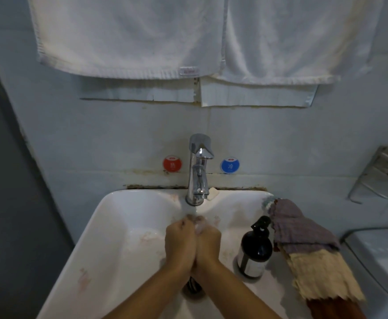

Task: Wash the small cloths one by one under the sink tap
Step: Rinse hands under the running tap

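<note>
White sink (110,226) under running tap (197,171), both hands (193,242) pressed together, scrunching a pale wet cloth (198,223)

The tap (197,171) is shiny polished metal, the sink (119,226) is smooth glossy white ceramic, the pump bottle (255,247) is dark glossy plastic, the stacked small cloths (303,245) are matt crinkled fabric, and the two hanging towels (131,35) are soft white terry cloth.
</note>
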Tool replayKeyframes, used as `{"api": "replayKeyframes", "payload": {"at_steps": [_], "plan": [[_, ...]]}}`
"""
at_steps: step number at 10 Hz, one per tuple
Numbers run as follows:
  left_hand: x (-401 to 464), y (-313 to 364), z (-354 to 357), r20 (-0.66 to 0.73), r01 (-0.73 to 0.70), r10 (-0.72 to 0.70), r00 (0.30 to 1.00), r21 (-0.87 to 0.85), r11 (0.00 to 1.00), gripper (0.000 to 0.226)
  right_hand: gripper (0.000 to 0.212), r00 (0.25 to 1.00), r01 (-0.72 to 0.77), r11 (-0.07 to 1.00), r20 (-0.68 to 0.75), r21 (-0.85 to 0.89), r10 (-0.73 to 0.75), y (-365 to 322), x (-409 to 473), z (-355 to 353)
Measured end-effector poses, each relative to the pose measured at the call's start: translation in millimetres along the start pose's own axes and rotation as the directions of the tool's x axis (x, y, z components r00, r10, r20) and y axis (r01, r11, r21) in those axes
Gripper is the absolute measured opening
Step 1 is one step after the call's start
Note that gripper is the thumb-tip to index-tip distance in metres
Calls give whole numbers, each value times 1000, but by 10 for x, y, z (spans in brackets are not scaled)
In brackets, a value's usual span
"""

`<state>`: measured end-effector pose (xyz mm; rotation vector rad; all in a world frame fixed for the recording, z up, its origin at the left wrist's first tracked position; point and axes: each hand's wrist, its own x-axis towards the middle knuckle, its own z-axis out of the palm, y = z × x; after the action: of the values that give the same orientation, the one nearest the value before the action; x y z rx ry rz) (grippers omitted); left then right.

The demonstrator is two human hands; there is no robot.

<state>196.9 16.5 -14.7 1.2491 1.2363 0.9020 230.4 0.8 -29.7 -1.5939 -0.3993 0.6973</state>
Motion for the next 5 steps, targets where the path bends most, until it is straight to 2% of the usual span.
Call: {"api": "replayKeyframes", "payload": {"at_steps": [1, 2, 3, 4, 5], "plan": [[175, -72, -68, 129, 138, -134, 983, -27, 990, 34, 35, 992, 44, 998, -119, 50, -37, 23, -94, 103], [100, -110, -66, 126, 82, -81, 989, -1, 997, 30, 37, 994, -101, 991, -34, 82, 104, -15, -23, 98], [6, -28, 19, -2, -37, 37, 999, 51, 998, 31, 31, 991, -125, 982, 58, 138, 118, -63, 30, -4], [138, -56, 5, 118, 152, -145, 982, -56, 987, 33, 34, 988, 28, 999, -152, 43, -21, 2, -58, 24], [115, -130, -46, 169, 121, -116, 979, -20, 992, 29, 29, 995, 41, 998, -85, -41, -44, 32, -54, 61]]}}
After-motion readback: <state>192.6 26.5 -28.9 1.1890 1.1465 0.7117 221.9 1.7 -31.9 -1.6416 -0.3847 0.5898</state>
